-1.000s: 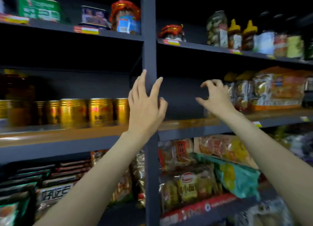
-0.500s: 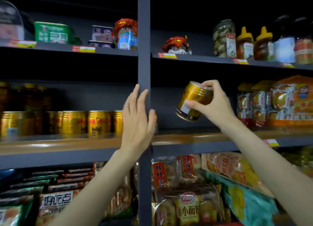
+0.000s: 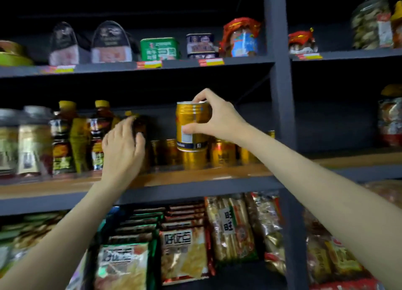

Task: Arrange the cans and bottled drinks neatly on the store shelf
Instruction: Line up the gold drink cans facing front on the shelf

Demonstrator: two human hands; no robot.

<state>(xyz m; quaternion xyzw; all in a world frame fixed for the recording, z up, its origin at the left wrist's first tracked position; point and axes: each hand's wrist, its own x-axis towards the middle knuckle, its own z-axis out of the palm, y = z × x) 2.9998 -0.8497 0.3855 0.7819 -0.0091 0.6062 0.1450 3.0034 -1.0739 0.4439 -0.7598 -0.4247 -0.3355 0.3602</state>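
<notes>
Two bare forearms reach up and forward from the bottom corners toward a dark store shelf. Nearest, below both arms, the lower shelf holds snack packets (image 3: 185,252) standing in rows. Higher up, the right hand (image 3: 214,115) grips a gold can (image 3: 191,126) upright, with fingertips curled over its top rim and the thumb pressed against its side near a pale label. The can hangs just above the row of gold cans (image 3: 219,152) that stand on the wooden shelf board (image 3: 195,176); whether its base touches the can under it cannot be told. To the left of that hand, at slightly lower height, the left hand (image 3: 123,146) has its fingers spread and slightly bent against a dark bottle (image 3: 139,126) with a yellow cap; its palm faces away, so whether it really grasps the bottle cannot be told. Further left of the left hand stand more bottled drinks (image 3: 65,137) with yellow caps, then blurred jars with grey lids (image 3: 28,141). To the right of the right hand rises a grey upright post (image 3: 280,72). Farthest, above both hands, the upper shelf carries a green tin (image 3: 159,48), a small blue tin (image 3: 201,43) and a red-wrapped jar (image 3: 241,38).
</notes>
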